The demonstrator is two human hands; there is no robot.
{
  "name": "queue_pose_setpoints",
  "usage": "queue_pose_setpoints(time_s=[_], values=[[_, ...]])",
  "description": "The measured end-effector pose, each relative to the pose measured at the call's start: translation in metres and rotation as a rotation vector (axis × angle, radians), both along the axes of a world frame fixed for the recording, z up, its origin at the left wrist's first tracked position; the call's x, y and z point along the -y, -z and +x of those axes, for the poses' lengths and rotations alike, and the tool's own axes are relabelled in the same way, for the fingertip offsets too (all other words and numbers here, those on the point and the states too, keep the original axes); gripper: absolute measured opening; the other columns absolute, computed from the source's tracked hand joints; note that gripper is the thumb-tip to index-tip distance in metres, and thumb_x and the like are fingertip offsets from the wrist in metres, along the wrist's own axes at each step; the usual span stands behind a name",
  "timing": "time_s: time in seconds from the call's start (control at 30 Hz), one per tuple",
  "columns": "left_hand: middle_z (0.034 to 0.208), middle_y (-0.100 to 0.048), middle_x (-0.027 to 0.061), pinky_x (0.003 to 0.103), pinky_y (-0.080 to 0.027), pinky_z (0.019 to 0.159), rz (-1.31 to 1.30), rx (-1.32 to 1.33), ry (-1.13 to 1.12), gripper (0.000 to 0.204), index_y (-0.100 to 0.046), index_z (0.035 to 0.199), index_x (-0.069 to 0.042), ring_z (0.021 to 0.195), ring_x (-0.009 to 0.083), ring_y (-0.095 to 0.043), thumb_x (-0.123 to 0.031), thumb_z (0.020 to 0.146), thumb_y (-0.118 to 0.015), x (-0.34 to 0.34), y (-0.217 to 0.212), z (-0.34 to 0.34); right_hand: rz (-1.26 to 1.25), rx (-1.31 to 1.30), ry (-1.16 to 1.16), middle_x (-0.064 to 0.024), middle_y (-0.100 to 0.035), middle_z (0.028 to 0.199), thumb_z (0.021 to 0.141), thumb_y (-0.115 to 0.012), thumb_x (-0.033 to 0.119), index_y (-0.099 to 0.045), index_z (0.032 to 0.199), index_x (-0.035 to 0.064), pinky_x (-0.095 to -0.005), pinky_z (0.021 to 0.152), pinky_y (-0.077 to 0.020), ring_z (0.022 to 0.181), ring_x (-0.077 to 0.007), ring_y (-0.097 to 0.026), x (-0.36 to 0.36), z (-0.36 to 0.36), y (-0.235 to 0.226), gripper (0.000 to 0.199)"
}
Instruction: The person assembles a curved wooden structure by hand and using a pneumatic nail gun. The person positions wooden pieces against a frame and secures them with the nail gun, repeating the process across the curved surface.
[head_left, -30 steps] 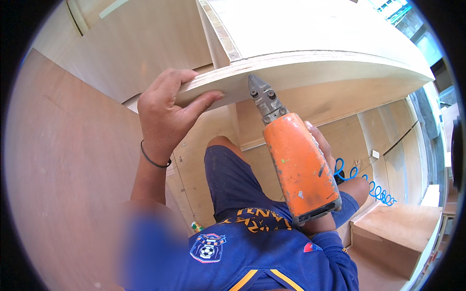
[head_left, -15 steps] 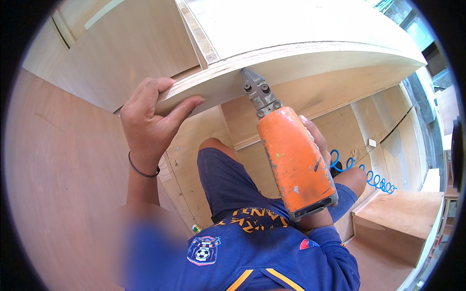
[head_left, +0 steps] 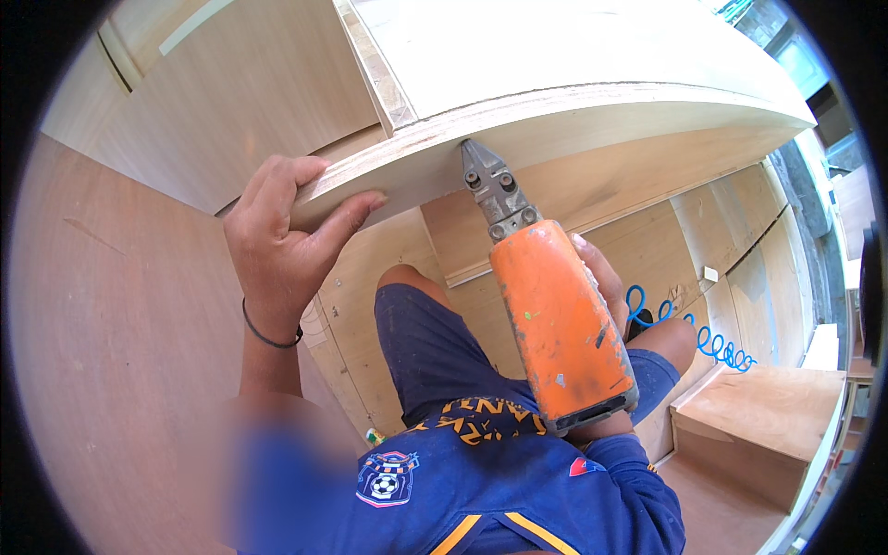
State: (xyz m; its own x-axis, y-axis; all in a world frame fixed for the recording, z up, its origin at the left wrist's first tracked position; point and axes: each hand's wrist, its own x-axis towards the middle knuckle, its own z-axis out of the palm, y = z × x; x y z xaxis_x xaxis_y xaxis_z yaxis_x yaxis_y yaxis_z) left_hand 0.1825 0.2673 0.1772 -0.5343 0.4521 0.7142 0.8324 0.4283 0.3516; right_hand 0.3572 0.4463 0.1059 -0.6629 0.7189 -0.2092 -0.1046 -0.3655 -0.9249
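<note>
My left hand [head_left: 282, 231] grips the left end of a long plywood board [head_left: 610, 129], the thumb on its near face and the fingers over its top edge. In my right hand [head_left: 603, 277] is an orange nail gun [head_left: 562, 324] with scuffed paint and a metal nose. Its nose tip rests at the board's near face, just under the layered top edge and to the right of my left thumb. The nail gun's body hides most of my right hand, with some fingers showing along its right side.
A blue coiled air hose [head_left: 712, 344] trails at the right. Below it stands an open wooden box [head_left: 754, 416]. A large wooden panel [head_left: 120, 324] rises at my left, and a pale panel [head_left: 555, 42] lies beyond the board. My knees are bent beneath the board.
The nail gun has shifted slightly toward me, its nose a little lower on the board's face. My left hand has moved slightly left and nearer, still holding the board.
</note>
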Motion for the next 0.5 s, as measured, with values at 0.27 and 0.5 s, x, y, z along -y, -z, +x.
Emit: queue_pose_setpoints(time_s=[0.27, 0.5], values=[[0.074, -0.064, 0.0077, 0.027, -0.05, 0.058, 0.015, -0.025, 0.008, 0.039, -0.062, 0.086, -0.004, 0.066, 0.0166, -0.064, -0.022, 0.065, -0.089, -0.001, -0.001, 0.001, -0.081, 0.0, -0.02, -0.0119, -0.069, 0.091, 0.092, -0.058, 0.037, -0.064, 0.106, 0.0036, -0.0303, 0.068, -0.0569, 0.076, -0.0199, -0.068, -0.001, -0.001, -0.003, 0.036], [0.073, -0.063, 0.0068, 0.027, -0.049, 0.057, 0.022, -0.004, 0.003, 0.037, -0.062, 0.085, -0.004, 0.065, 0.0157, -0.062, -0.023, 0.066, -0.088, -0.003, 0.002, -0.001, 0.145, 0.005, 0.078, -0.0127, -0.069, 0.087, 0.092, -0.058, 0.037, -0.064, 0.106, 0.0027, -0.0312, 0.065, -0.0576, 0.073, -0.021, -0.068, 0.002, -0.007, 0.019, 0.038]])
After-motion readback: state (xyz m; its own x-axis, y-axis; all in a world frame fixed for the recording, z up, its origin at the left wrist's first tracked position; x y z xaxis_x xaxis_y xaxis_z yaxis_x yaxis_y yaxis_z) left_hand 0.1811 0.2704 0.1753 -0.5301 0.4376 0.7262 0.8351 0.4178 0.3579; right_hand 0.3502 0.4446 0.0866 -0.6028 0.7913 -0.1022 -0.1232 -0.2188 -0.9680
